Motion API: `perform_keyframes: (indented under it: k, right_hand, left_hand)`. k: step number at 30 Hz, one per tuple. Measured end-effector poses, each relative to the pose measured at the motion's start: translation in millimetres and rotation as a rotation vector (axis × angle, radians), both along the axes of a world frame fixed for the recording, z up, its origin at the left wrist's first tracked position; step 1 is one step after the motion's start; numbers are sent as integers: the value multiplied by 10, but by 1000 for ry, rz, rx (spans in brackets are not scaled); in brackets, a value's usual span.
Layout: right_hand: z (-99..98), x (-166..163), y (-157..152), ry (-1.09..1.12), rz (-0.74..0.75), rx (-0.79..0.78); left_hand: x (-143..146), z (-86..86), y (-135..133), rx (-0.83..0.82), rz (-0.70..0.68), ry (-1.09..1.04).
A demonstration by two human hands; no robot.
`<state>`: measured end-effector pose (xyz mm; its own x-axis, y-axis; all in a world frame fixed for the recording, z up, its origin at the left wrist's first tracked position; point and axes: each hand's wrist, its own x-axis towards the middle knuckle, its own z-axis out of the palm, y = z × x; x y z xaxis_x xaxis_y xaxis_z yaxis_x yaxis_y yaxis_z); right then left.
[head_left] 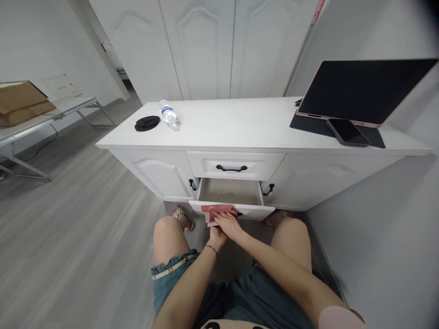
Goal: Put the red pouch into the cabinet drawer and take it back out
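A red cloth (216, 210) lies over the front edge of an open lower drawer (230, 192) in a white cabinet. My right hand (229, 224) rests on the cloth with its fingers curled onto it. My left hand (216, 236) sits just below, partly hidden under the right hand, holding the cloth's lower edge. The drawer's inside looks bare. Above it is a closed drawer with a black handle (231, 168).
On the cabinet top (240, 125) lie a black round lid (147, 123), a water bottle (168, 113), a propped tablet (363, 89) and a phone (347, 132). A table with a cardboard box (20, 103) stands at the left. My knees flank the drawer.
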<state>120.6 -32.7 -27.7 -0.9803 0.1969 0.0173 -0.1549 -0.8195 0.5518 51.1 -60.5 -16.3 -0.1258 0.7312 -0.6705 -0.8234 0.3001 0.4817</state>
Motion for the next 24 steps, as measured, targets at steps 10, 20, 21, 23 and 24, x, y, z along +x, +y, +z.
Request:
perform_keyframes:
  k: [10, 20, 21, 23, 24]
  right_hand:
    - [2, 818, -150, 1478, 118, -2280]
    - [-181, 1384, -298, 1853, 64, -1844]
    - [-211, 1393, -305, 1914, 72, -1804]
    - [-306, 1376, -311, 2053, 96, -1731]
    - [-372, 1348, -312, 2133, 118, -1693]
  left_hand:
    - [-52, -164, -24, -117, -82, -187]
    - [31, -138, 113, -202, -158, 107]
    - [39, -146, 124, -206, -160, 129]
    - [51, -147, 140, -216, -163, 174]
    - [56, -142, 145, -221, -165, 190]
